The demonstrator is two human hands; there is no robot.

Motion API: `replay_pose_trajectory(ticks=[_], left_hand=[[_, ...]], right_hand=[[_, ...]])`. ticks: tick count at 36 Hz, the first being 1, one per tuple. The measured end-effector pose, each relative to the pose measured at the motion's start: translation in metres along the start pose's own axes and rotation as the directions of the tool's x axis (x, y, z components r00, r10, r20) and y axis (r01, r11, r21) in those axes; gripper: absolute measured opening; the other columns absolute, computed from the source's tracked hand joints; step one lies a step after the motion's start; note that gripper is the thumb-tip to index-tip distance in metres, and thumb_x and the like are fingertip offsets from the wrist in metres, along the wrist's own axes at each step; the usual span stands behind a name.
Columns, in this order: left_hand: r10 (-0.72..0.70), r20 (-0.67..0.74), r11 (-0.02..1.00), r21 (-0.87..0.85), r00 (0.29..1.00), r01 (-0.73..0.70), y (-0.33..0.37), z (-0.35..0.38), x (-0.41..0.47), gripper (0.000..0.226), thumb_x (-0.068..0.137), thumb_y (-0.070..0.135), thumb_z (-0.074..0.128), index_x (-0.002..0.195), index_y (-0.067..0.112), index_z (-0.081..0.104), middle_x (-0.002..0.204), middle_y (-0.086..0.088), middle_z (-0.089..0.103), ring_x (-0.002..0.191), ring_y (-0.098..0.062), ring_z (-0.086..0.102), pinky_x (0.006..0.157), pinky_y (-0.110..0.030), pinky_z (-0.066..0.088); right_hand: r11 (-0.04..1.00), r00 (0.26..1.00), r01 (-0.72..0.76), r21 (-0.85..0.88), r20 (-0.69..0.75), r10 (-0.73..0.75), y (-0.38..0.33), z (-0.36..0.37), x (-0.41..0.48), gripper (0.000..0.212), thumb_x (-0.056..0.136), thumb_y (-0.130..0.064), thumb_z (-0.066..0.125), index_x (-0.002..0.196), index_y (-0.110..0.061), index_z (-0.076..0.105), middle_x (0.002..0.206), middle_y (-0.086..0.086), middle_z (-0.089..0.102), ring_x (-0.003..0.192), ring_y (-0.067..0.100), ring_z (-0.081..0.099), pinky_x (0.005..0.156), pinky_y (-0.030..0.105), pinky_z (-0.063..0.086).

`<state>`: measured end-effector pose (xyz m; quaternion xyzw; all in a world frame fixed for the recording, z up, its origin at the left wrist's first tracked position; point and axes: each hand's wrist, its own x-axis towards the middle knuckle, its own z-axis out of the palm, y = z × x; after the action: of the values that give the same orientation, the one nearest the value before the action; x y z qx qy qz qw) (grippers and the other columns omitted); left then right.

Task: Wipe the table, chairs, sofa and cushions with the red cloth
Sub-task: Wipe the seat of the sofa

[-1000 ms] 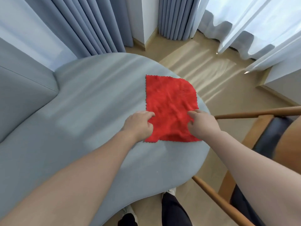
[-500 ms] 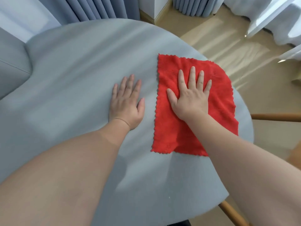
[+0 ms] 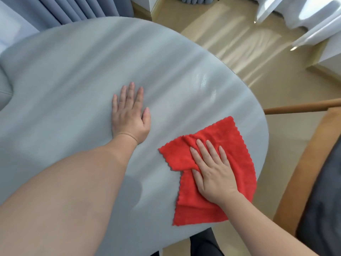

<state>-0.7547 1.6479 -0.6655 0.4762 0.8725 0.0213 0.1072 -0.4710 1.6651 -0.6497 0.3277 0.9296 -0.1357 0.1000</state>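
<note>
A red cloth (image 3: 228, 141) lies crumpled on the right near part of the grey rounded sofa seat (image 3: 77, 74), close to its edge. My right hand (image 3: 212, 170) presses flat on the cloth with straight fingers. To the left of it my left hand (image 3: 129, 117) rests flat on the bare seat, fingers straight, apart from the cloth. A damp shiny patch shows on the seat beyond the cloth.
A wooden chair (image 3: 302, 172) with a dark seat pad stands at the right, its rail (image 3: 302, 108) reaching toward the seat's edge. The sofa back (image 3: 4, 93) is at the far left. Blue curtains (image 3: 83, 8) hang behind, white curtains (image 3: 304, 17) at top right over wood floor.
My right hand has dragged the cloth toward me and to the right edge, bunching one corner. My left hand has stayed flat on the seat.
</note>
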Motion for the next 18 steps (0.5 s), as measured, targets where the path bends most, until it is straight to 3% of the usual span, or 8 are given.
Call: replay_pose_trajectory(ticks=[6, 13, 18], left_hand=[[0.018, -0.052, 0.999, -0.028, 0.999, -0.019, -0.001, 0.004, 0.005, 0.066, 0.088, 0.041, 0.027, 0.148, 0.016, 0.027, 0.157, -0.009, 0.019, 0.145, -0.027, 0.013, 0.115, -0.038, -0.003], [0.035, -0.109, 0.999, -0.034, 0.993, -0.039, -0.005, 0.01, 0.003, 0.064, 0.089, 0.04, 0.029, 0.149, 0.015, 0.027, 0.157, -0.01, 0.02, 0.144, -0.028, 0.014, 0.114, -0.035, -0.005], [0.036, -0.121, 0.998, -0.043, 0.992, -0.042, -0.004, 0.01, 0.009, 0.064, 0.09, 0.041, 0.027, 0.149, 0.017, 0.027, 0.157, -0.008, 0.019, 0.145, -0.026, 0.013, 0.116, -0.038, -0.001]], right_hand=[[0.998, 0.997, 0.054, -0.022, -0.049, -0.055, 0.034, -0.019, 0.045, 0.057, 0.092, -0.04, 0.037, 0.147, -0.024, 0.037, 0.156, 0.004, 0.029, 0.144, 0.029, 0.026, 0.116, 0.052, 0.014], [0.956, 0.951, -0.288, 0.049, -0.103, 0.292, 0.079, -0.057, 0.163, 0.06, 0.094, -0.047, 0.023, 0.151, -0.031, 0.021, 0.161, 0.003, 0.013, 0.148, 0.029, 0.011, 0.118, 0.051, 0.008], [0.949, 0.94, -0.309, 0.068, -0.131, 0.316, 0.082, -0.058, 0.187, 0.062, 0.095, -0.046, 0.021, 0.153, -0.025, 0.017, 0.161, 0.007, 0.011, 0.147, 0.03, 0.011, 0.12, 0.046, 0.008]])
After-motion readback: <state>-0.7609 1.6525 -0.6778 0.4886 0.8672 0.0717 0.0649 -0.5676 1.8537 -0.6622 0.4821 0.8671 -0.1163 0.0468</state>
